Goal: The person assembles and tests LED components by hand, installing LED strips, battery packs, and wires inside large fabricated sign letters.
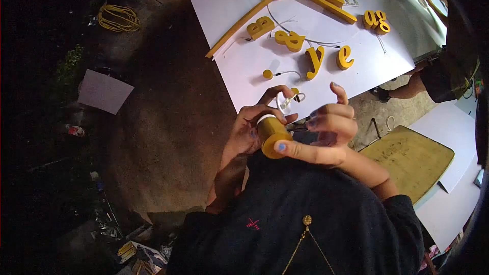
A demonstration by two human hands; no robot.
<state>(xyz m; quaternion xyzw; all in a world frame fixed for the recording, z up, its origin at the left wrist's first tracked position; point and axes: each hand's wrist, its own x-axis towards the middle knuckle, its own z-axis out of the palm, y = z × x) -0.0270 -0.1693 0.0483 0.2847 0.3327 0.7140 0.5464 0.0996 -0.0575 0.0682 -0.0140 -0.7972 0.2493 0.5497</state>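
My left hand (249, 130) is wrapped round a short yellow cylindrical piece (272, 135) with a white rim, held in front of my chest. A small white round part (284, 103) with a curled wire stands up between the fingers of this hand. My right hand (326, 137) has its index finger or thumb stretched out against the cylinder's lower yellow end, and its other fingers are bent and apart. Beyond the hands, a yellow letter y (315, 62) and a small yellow disc (267, 74) with a wire lie on the white table (239, 79).
More yellow pieces lie on the table: an ampersand (290, 40), an e (345, 58), a B (260, 28) and a long bar (244, 20). A yellowed board seat (410, 160) is at the right. Another person's leg (407, 89) shows beside the table.
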